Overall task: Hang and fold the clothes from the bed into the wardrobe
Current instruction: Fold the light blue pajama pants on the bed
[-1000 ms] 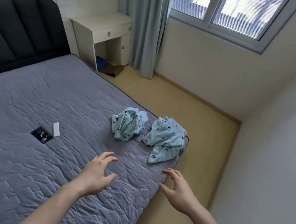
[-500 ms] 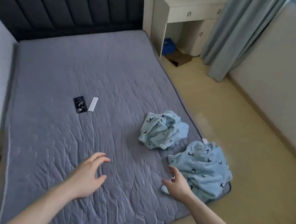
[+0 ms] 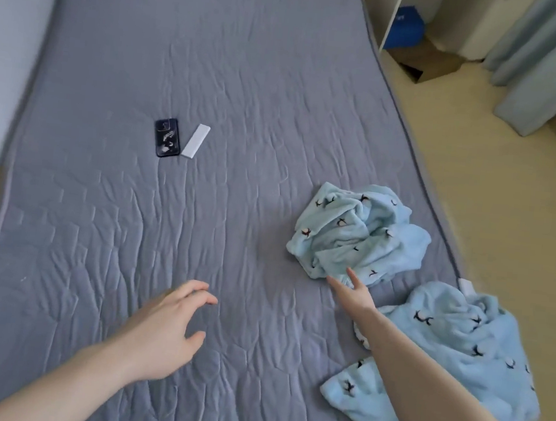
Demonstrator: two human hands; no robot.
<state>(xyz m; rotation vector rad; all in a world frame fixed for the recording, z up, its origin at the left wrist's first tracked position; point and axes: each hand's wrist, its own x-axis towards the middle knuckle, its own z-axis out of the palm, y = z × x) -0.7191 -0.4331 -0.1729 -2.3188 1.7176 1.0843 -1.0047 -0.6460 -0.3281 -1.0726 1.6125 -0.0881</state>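
Note:
Two crumpled light-blue fleece garments with small dark prints lie on the grey quilted bed (image 3: 215, 68). The farther garment (image 3: 356, 228) is bunched near the bed's right edge. The nearer garment (image 3: 452, 356) lies spread at the bed's front right corner. My right hand (image 3: 352, 292) reaches over the nearer garment, fingers straight, fingertips touching the lower edge of the farther one. My left hand (image 3: 163, 331) hovers over bare mattress with loosely curled fingers, holding nothing. The wardrobe is out of view.
A dark phone (image 3: 166, 137) and a small white flat object (image 3: 195, 141) lie side by side mid-bed. A white desk leg (image 3: 390, 17), a blue item (image 3: 404, 27), a cardboard box (image 3: 430, 60) and a grey curtain (image 3: 549, 60) stand on the floor at right.
My view has tilted down and closer to the bed. My right hand moved forward from the nearer garment's edge to the farther garment. My left hand stayed hovering over the mattress.

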